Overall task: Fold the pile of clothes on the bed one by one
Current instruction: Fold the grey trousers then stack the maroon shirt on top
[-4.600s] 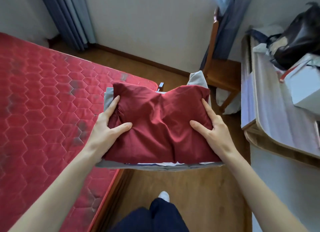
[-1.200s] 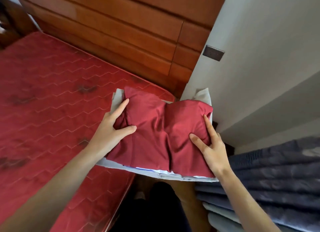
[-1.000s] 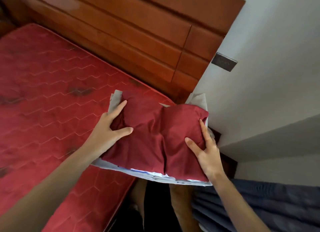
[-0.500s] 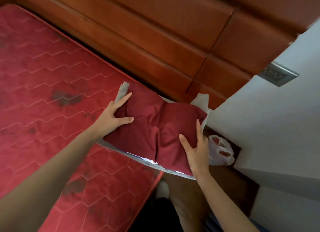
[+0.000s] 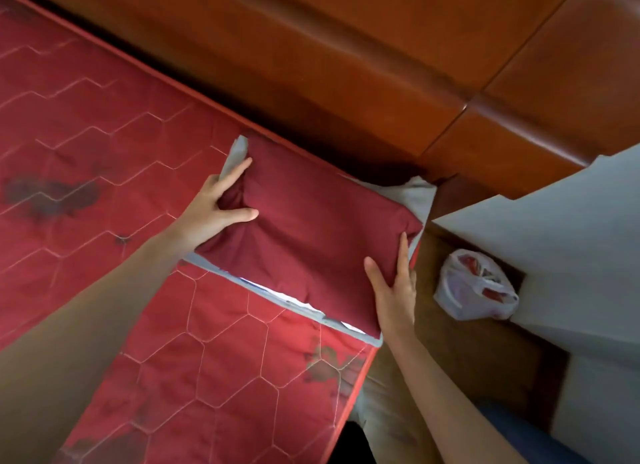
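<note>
A stack of folded clothes (image 5: pixel 311 228), dark red on top with grey and white layers (image 5: pixel 301 302) showing beneath, rests on the corner of the red quilted mattress (image 5: pixel 104 145) by the headboard. My left hand (image 5: pixel 214 207) grips the stack's left end, thumb on top and fingers along the side. At the near right corner my right hand (image 5: pixel 394 287) holds the stack, thumb on the red cloth. A grey corner (image 5: pixel 417 197) sticks out at the far right.
The wooden headboard (image 5: pixel 381 48) runs along the mattress's far edge. A white plastic bag (image 5: pixel 474 287) with red contents lies on the wooden floor to the right, below a pale wall (image 5: pixel 571 238). The mattress edge falls off just right of the stack.
I have turned from the room's far side to the headboard end, carrying the stack. It has come down from mid-air onto the mattress corner, both hands still gripping it.
</note>
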